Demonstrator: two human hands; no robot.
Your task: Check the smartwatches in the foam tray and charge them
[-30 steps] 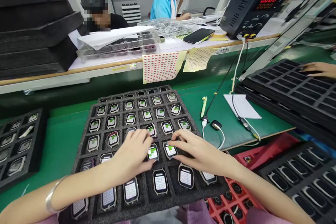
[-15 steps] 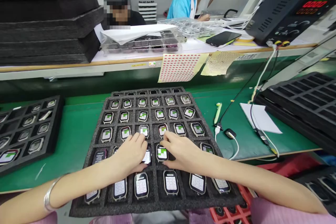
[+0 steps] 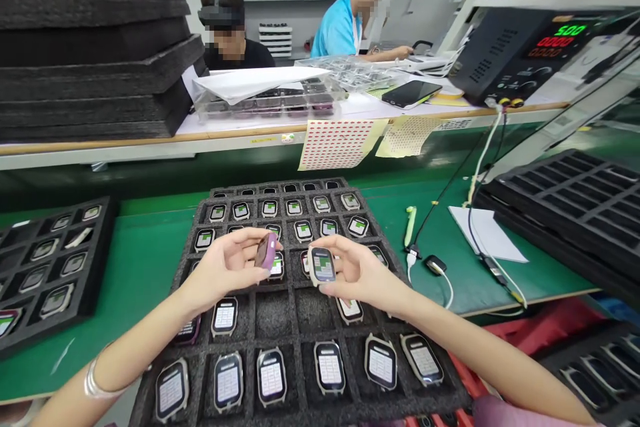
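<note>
Left hand [image 3: 227, 265] pinches a purple watch [image 3: 268, 251], nearly edge-on; right hand [image 3: 361, 275] grips a pale-framed watch [image 3: 321, 265] between thumb and fingers, both held above the foam tray [image 3: 300, 407]. Hands partly cover the seated watches [image 3: 329, 367]; smaller tray [image 3: 97, 267] left on green counter [image 3: 137, 240], cabled black puck [image 3: 435, 265] right.

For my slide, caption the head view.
Left hand holds purple watch body, right hand pale rectangular watch body, over black foam tray.

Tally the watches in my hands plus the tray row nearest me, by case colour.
Purple watch: 1, in your left hand
Pale watches: 7, one in your right hand, six in the tray row
Total: 8
</note>
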